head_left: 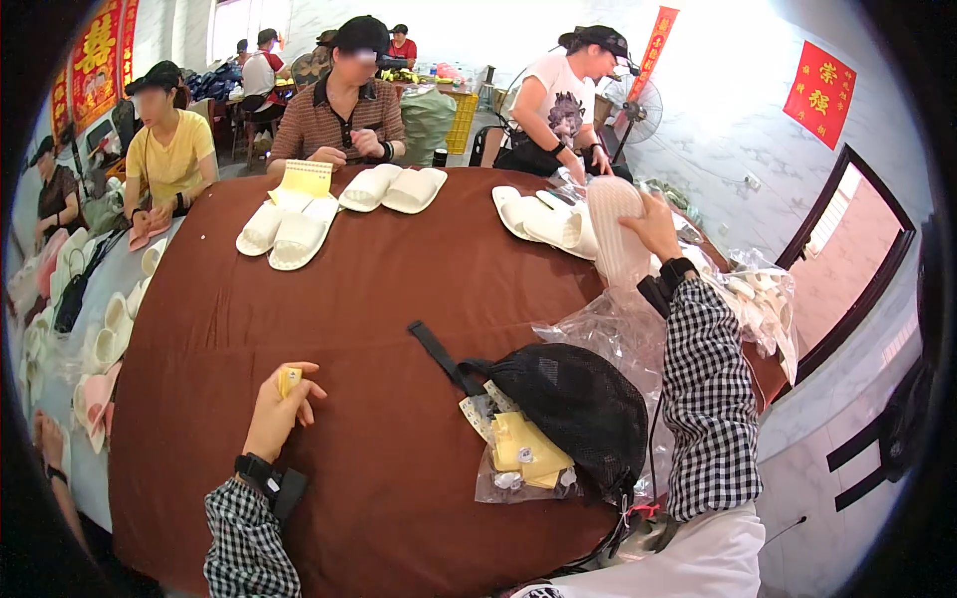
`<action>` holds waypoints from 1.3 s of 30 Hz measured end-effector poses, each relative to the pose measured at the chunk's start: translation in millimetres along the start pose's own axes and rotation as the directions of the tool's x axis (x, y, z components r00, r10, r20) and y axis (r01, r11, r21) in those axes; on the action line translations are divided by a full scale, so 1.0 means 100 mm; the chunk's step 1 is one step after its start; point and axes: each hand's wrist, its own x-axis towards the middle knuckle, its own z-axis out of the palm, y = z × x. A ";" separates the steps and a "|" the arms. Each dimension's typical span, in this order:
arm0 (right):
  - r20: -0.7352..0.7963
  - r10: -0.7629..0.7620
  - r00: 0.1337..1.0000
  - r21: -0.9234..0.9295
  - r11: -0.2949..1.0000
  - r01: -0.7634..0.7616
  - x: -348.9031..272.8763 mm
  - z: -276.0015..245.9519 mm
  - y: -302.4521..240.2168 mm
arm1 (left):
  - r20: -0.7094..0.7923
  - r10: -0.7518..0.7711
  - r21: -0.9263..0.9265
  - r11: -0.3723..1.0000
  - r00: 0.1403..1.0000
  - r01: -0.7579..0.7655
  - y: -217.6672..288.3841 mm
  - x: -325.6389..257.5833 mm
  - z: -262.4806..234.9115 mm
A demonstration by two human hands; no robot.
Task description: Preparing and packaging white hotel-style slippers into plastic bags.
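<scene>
My right hand [655, 229] is raised over the table's far right and grips a pale slipper [612, 224] by its edge, its ribbed sole turned towards me. Low over the near left of the table, my left hand [274, 411] has its fingers curled, with a small yellow label [288, 380] pinched at the thumb. Beyond it lies a white slipper pair [301, 239] with a yellow card [306, 179] standing at its far end. Another white slipper pair [394, 187] rests beside that one. Several loose white slippers [543, 219] lie just left of the held one.
A brown cloth [239, 329] covers the table. Near its right side sit a black mesh bag [563, 409] and a clear bag of yellow labels [528, 448]. Clear plastic bags [608, 324] lie under my right arm. Co-workers [344, 110] sit across and to the left.
</scene>
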 end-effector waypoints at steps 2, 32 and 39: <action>-0.061 -0.088 0.994 0.003 0.996 0.089 0.02 -0.19 -0.32 | -0.010 0.008 -0.060 0.998 1.000 -0.009 -0.05 0.05 -0.03; 0.392 -0.469 0.791 0.354 0.871 0.341 -2.18 0.13 -2.75 | -0.276 0.326 0.308 0.921 0.904 -0.238 0.38 -0.36 -0.67; 0.581 -0.459 0.672 0.443 0.871 0.212 -2.14 0.44 -2.70 | -0.290 0.438 0.630 0.757 0.851 -0.175 0.24 -0.31 -0.75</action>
